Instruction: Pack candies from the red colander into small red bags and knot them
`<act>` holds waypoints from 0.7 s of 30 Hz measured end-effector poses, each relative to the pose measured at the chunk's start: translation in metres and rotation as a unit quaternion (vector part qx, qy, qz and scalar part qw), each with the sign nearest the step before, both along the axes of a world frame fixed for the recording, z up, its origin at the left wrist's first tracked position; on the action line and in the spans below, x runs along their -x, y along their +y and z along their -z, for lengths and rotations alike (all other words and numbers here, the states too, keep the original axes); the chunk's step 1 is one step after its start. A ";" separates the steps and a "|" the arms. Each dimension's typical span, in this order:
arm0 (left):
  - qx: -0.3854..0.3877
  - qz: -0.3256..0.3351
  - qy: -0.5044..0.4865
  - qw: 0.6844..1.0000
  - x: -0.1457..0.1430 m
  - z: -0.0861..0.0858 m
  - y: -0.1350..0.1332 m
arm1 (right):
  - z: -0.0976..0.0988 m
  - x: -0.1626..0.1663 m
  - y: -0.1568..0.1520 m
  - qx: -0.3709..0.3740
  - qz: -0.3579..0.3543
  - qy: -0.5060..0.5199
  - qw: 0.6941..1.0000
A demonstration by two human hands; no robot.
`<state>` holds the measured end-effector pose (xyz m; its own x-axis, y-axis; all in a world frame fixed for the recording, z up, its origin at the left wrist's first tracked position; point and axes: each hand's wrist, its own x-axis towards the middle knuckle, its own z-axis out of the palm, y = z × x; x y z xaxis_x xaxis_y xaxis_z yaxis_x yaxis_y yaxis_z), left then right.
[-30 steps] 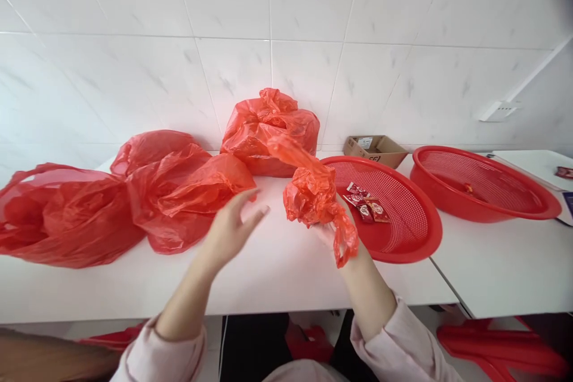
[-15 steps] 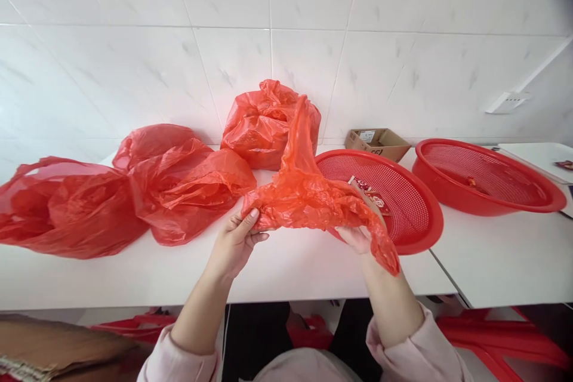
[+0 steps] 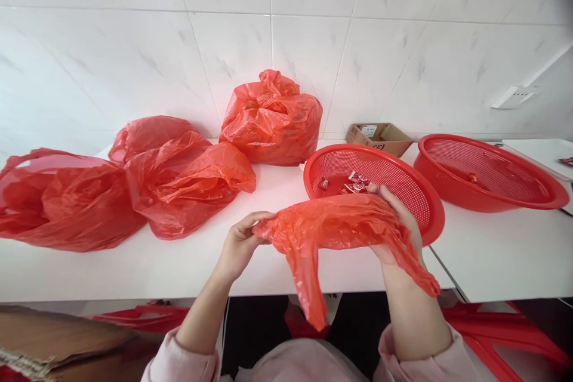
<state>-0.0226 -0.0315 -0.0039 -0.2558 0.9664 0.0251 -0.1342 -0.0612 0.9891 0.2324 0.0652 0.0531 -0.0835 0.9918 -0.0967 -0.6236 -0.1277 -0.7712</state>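
Note:
A crumpled red plastic bag (image 3: 340,224) is stretched sideways between my hands, above the front of the white table. My left hand (image 3: 244,242) pinches its left end between thumb and fingers. At the other end, my right hand (image 3: 405,218) grips the bag, which drapes over the palm and hides part of it; a few fingertips show above the bag's top edge. Two handle-like strips of the bag dangle, one from the left part and one over my right wrist. Right behind the bag is a red perforated basket (image 3: 430,197) with several small wrapped packets (image 3: 358,179) in it.
Filled red bags stand at the left: one far left (image 3: 67,203), one beside it (image 3: 179,185), and a knotted one (image 3: 271,119) against the tiled wall. A small cardboard box (image 3: 389,146) and a second red basket (image 3: 492,200) are at the right.
The bag has come down and closer to me, and a strip that stuck up now hangs down. My right hand has moved right and up, with its fingertips now showing.

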 end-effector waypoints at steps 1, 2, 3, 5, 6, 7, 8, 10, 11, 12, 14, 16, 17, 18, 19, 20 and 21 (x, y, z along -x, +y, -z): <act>0.010 -0.005 0.009 1.000 -0.001 0.003 0.001 | 0.001 -0.001 -0.001 -0.005 -0.004 -0.009 1.000; 0.021 -0.010 0.013 1.000 0.000 0.007 0.002 | 0.001 -0.002 -0.002 -0.006 -0.001 -0.012 1.000; 0.030 -0.016 0.019 0.999 0.001 0.012 0.003 | 0.000 -0.003 -0.003 0.001 0.008 -0.006 1.000; 0.047 -0.028 0.029 0.998 0.007 0.022 0.005 | -0.003 -0.006 -0.008 0.035 0.025 0.012 0.999; 0.056 -0.028 0.034 0.997 0.011 0.027 0.005 | -0.005 -0.007 -0.011 0.053 0.027 0.017 0.998; 0.067 -0.023 0.041 0.997 0.016 0.030 0.005 | -0.007 -0.008 -0.014 0.064 0.022 0.017 0.998; 0.076 -0.017 0.050 0.996 0.021 0.031 0.003 | -0.009 -0.008 -0.019 0.065 0.013 0.013 0.998; 0.084 -0.018 0.076 0.993 0.027 0.027 -0.003 | -0.009 -0.006 -0.028 0.036 -0.029 -0.009 0.999; 0.081 -0.031 0.090 0.992 0.027 0.022 -0.007 | -0.008 -0.003 -0.032 0.016 -0.062 -0.023 0.998; 0.072 -0.053 0.107 0.990 0.024 0.015 -0.012 | -0.006 -0.001 -0.035 -0.001 -0.099 -0.038 0.994; 0.031 -0.091 0.157 0.983 0.007 -0.001 -0.021 | -0.003 0.006 -0.042 -0.022 -0.169 -0.071 0.983; -0.031 -0.075 0.236 0.968 -0.017 -0.012 -0.026 | -0.001 0.014 -0.046 -0.035 -0.208 -0.092 0.973; -0.051 -0.042 0.274 0.959 -0.029 -0.014 -0.026 | -0.001 0.016 -0.048 -0.041 -0.216 -0.100 0.970; -0.056 -0.014 0.299 0.953 -0.038 -0.013 -0.025 | -0.002 0.018 -0.050 -0.045 -0.220 -0.107 0.968; -0.044 0.001 0.305 0.951 -0.042 -0.009 -0.022 | -0.003 0.017 -0.051 -0.050 -0.221 -0.115 0.967; -0.025 -0.003 0.299 0.954 -0.041 -0.004 -0.019 | -0.003 0.015 -0.051 -0.054 -0.213 -0.126 0.967; -0.006 -0.018 0.287 0.958 -0.035 0.001 -0.015 | -0.002 0.010 -0.049 -0.060 -0.200 -0.143 0.967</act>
